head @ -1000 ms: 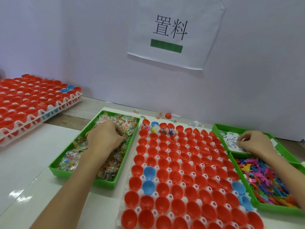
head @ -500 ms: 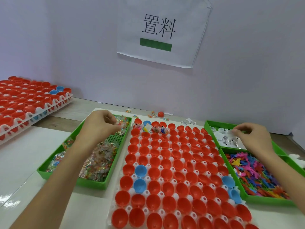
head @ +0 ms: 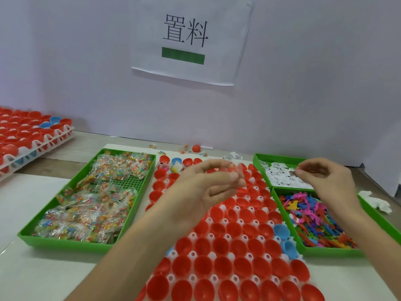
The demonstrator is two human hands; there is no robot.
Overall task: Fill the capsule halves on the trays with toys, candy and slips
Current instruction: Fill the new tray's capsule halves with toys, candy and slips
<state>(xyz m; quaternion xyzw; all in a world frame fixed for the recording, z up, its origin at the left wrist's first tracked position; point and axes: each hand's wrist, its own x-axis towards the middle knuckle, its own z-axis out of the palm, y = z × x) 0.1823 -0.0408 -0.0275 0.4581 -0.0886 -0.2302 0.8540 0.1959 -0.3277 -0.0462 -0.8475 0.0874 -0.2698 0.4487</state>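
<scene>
A white tray of red and a few blue open capsule halves lies in front of me. My left hand hovers over its far rows, pinching a clear candy packet. My right hand is above the green bin of white paper slips, pinching a slip at its fingertips. Left of the tray a green bin holds clear candy packets. Right of it a green bin of coloured plastic toys sits below the slips. A few far capsule halves hold items.
A stack of trays with red and blue capsule halves stands at the far left. A closed red capsule and loose candy packets lie by the wall. White crumpled paper lies at the right edge. A paper sign hangs on the wall.
My left hand left the candy bin and moved right over the capsule tray with a packet. My right hand lifted from the slip bin holding a slip.
</scene>
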